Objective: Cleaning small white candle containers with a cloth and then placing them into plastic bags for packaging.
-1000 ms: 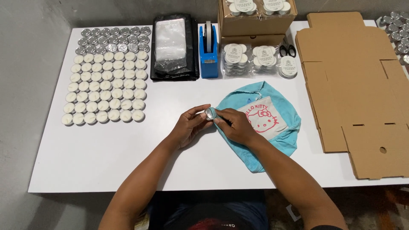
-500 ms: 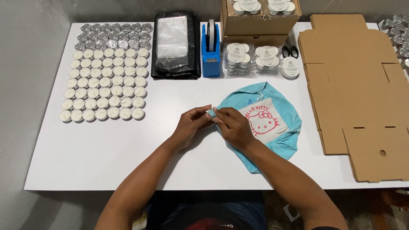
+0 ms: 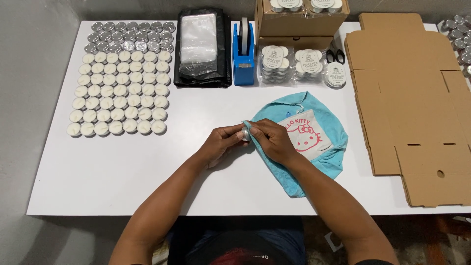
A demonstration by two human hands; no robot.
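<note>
Gripping: L hand [image 3: 222, 142] + R hand [image 3: 273, 140] pinch silver tin [image 3: 245, 134] w/ blue cloth [image 3: 314, 142].
Packs: clear round-label bags [image 3: 303, 64] behind cloth.

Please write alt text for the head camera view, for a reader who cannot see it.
Two hands, left hand and right hand, hold a small metal cup together against the edge of a blue cloth on a white table. Rows of tealights lie at the left, with a tape dispenser and flat cardboard behind and right.

I see a shiny metal cup [image 3: 245, 134] against soft blue cloth [image 3: 314, 147]; matt brown cardboard [image 3: 412, 108] lies on the smooth white table [image 3: 122, 172].
</note>
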